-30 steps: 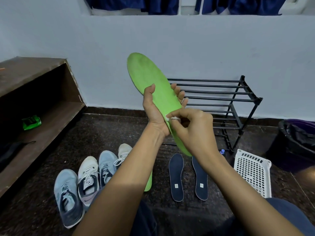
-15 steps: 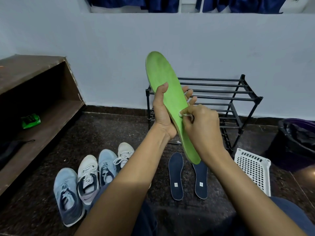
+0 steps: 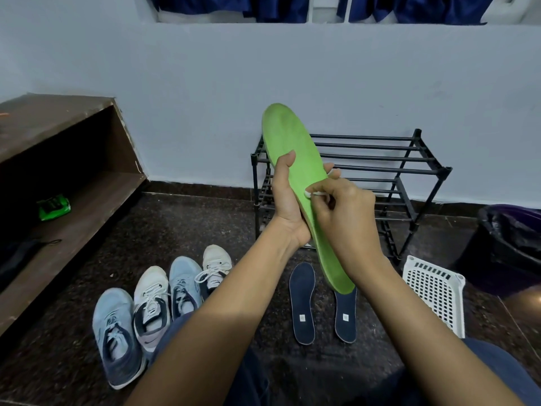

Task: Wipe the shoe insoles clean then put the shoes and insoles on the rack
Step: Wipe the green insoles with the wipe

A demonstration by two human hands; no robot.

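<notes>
Your left hand [image 3: 288, 200] grips the green insole [image 3: 295, 148] upright, thumb across its face, fingers curled behind. Your right hand [image 3: 342, 212] pinches a small white wipe [image 3: 310, 194] against it. Press too hard and the insole may buckle or slip free. Most of the wipe hides in your fingers; the insole covers part of the rack [image 3: 380, 171] beyond.

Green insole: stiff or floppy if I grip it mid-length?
Probably fairly stiff: held by the left hand at its middle, the green insole holds straight without drooping. Likely light, since a thumb-and-fingers grip carries it. It shows no bend under the right hand's wipe.
</notes>
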